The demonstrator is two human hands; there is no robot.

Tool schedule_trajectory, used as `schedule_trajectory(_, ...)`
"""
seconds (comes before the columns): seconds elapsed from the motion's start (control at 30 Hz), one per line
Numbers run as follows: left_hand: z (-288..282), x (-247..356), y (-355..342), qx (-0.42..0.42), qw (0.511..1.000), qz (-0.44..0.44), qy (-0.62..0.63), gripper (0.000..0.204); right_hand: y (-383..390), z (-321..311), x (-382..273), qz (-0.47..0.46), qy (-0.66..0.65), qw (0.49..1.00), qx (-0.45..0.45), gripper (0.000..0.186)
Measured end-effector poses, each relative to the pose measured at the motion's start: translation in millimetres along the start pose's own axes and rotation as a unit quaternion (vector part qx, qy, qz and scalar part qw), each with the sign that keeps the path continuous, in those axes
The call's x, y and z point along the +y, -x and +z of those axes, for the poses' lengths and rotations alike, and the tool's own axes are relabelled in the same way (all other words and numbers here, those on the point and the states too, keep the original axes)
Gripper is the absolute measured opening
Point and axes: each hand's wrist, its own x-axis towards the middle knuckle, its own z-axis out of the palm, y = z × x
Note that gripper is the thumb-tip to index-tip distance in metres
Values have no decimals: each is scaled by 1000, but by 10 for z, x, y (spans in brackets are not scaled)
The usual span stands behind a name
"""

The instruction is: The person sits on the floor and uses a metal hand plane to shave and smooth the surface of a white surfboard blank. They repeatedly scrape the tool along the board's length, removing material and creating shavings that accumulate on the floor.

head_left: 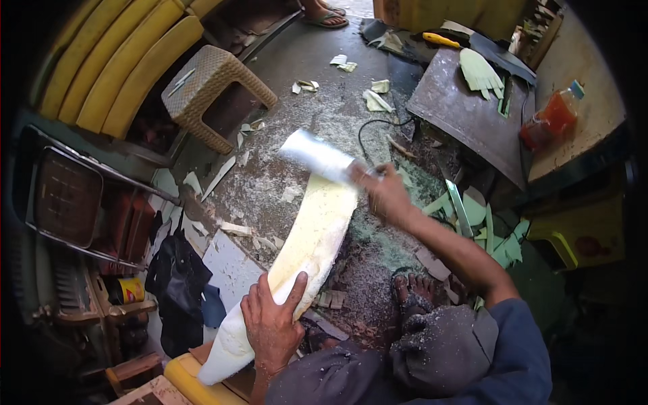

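Note:
A long, curved piece of pale yellow foam (317,209) slants away from my lap, its lower end rounded and whiter. My left hand (273,322) grips it near that lower end, thumb across the top and fingers along the left side. At the far end my right hand (386,196) has its fingers wrapped round the handle of a broad, shiny metal tool (316,154). Motion smears the tool, so whether it is a blade or a rasp is unclear. It lies across the foam's far tip, touching or just above it.
White crumbs and foam scraps (378,100) litter the floor. A woven-pattern plastic stool (196,88) stands at upper left beside yellow padded panels (121,61). At right are a brown board (452,101), a bottle of red liquid (553,120) and green offcuts (509,243). Another person's feet (327,17) show at the top.

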Motion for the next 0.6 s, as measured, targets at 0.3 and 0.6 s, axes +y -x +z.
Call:
schedule_trajectory(0.3, -29, -15, -77, 12, 1000, -8, 2, 94, 40, 108, 14, -179, 153, 970, 60, 78)
schedule_trajectory(0.6, -58, 20, -93, 7, 1000, -1, -10, 98, -21, -9, -40, -56, 131, 990, -15, 61)
